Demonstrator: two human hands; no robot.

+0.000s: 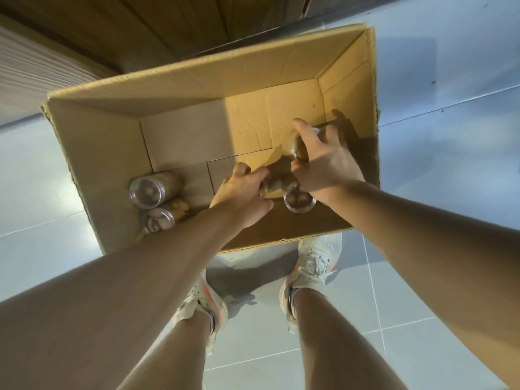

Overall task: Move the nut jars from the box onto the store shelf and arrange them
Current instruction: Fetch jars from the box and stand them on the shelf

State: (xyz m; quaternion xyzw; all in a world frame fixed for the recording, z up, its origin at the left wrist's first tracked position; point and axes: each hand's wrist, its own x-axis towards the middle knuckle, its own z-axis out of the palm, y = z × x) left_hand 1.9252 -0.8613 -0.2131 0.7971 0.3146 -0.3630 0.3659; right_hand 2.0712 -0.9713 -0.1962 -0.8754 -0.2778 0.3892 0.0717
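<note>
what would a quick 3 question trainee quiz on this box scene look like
1. True or false: the cardboard box stands on a shelf.
2. Where do the two untouched jars lie? A. left near corner of the box B. right far corner C. outside the box
3. Fill in: the right hand grips a ____.

Key:
1. False. The box stands on the tiled floor, in front of the person's shoes.
2. A. The two untouched jars lie on their sides, touching, while the left hand grips a different jar.
3. jar. A clear nut jar; another jar lies under the right wrist.
</note>
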